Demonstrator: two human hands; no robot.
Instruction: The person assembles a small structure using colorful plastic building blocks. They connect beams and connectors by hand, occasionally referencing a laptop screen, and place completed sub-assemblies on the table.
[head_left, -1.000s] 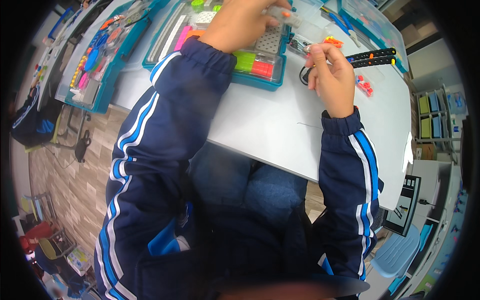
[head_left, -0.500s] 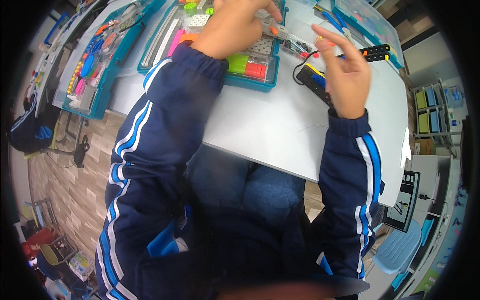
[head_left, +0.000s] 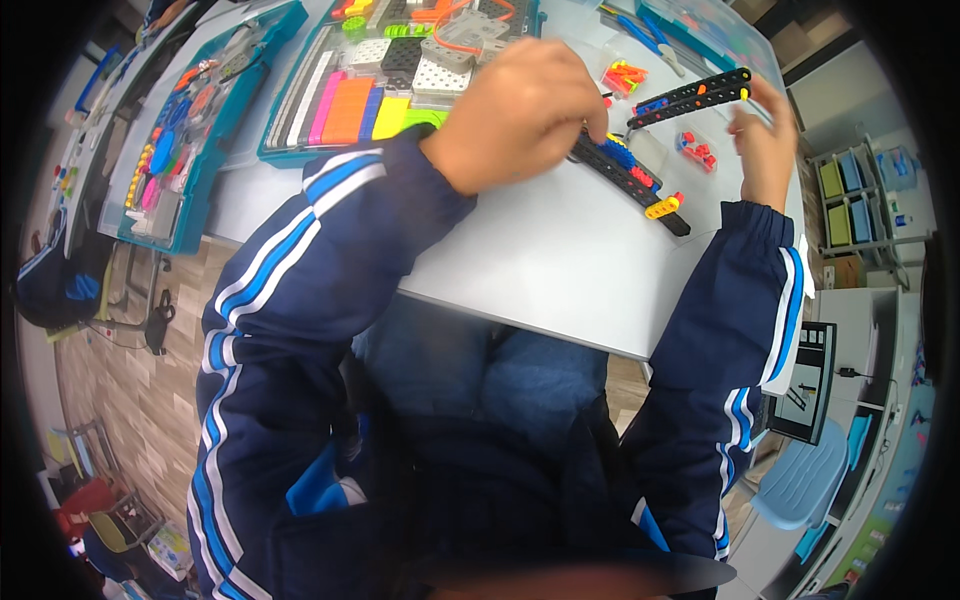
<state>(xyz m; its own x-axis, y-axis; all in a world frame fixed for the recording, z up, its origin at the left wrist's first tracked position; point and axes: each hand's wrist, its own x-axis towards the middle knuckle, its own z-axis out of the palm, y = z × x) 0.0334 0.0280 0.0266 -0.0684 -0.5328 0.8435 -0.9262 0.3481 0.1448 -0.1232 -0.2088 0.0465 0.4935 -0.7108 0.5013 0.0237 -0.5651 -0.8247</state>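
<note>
My left hand (head_left: 525,120) is curled and somewhat blurred, its fingertips over the far-left end of a black perforated building-beam assembly (head_left: 630,178). Whatever those fingers hold is hidden. That assembly lies slantwise on the table, with blue and red parts along it and a yellow piece (head_left: 663,207) near its near end. A pair of black beams (head_left: 690,98) with orange and yellow pegs stretches behind it to the right. Close to the right end of this pair is my right hand (head_left: 768,150), thumb and forefinger apart; I cannot tell whether they touch it.
A teal-edged parts case (head_left: 262,142) holds colored blocks and a grey module (head_left: 465,40) with an orange cable. Another parts case (head_left: 193,225) stands at the left. Small boxes of red pegs (head_left: 697,152) and orange pegs (head_left: 625,77) sit near blue-handled pliers (head_left: 645,38).
My left hand has moved from over the parts case toward the beam assembly. My right hand has shifted right, toward the black beams' end, uncovering the assembly's near end and the red pegs.
</note>
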